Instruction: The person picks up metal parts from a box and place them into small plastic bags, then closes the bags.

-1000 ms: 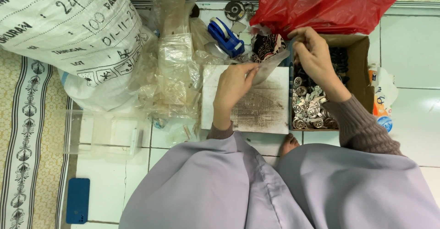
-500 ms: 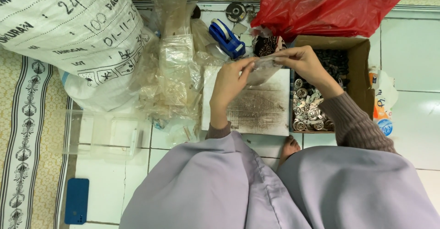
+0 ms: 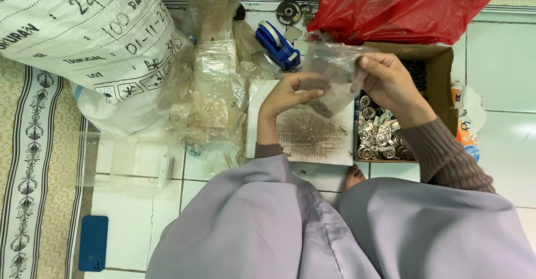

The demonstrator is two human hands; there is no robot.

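Both hands hold one small clear plastic bag above a white board with a dusty dark patch. My left hand pinches the bag's left edge. My right hand grips its right side, above a brown cardboard box that holds several small shiny metal parts. What the bag holds is too unclear to tell.
A red plastic bag lies behind the box. A blue tape dispenser, a pile of clear plastic bags and a big white woven sack lie to the left. A clear plastic tray and a blue phone rest on the tiled floor.
Both hands came together and lowered slightly, the right hand moving left from the box edge; the clear bag is now spread between them.
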